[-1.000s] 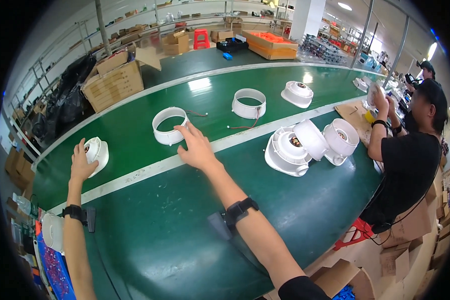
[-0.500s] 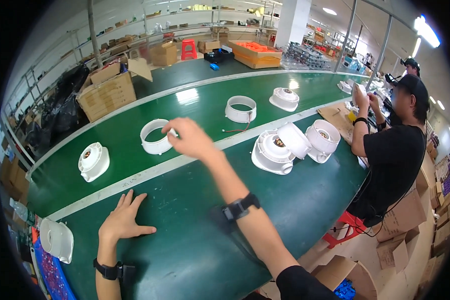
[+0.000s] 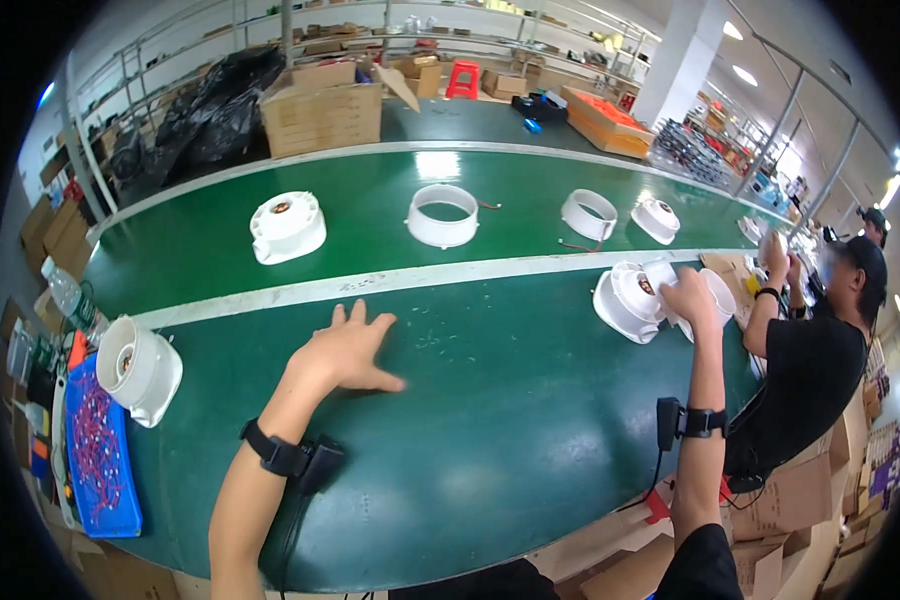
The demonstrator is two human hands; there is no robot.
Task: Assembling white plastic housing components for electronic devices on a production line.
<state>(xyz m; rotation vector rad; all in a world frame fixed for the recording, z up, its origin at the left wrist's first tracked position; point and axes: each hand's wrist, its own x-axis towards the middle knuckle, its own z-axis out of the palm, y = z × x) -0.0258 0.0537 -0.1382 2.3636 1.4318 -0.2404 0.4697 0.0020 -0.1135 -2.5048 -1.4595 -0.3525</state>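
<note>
Metal shelving and a cardboard box stand behind a long green belt, edged by a pale strip, with a dark green worktop on its near side. Two bare hands reach over the worktop. At centre left, the left hand is empty and open, palm down, fingers spread; whether it touches the surface is unclear. At right, the right hand, fingers bent, is at a white cylinder; I cannot tell whether it grips it. This cylinder is beside a white round housing, at the worktop's far right. On the belt, from left to right, are a white motor housing, two white rings with thin wires, and another housing. At far left, a white unit sits beside a blue tray of reddish wires. A co-worker in black is at far right.
</note>
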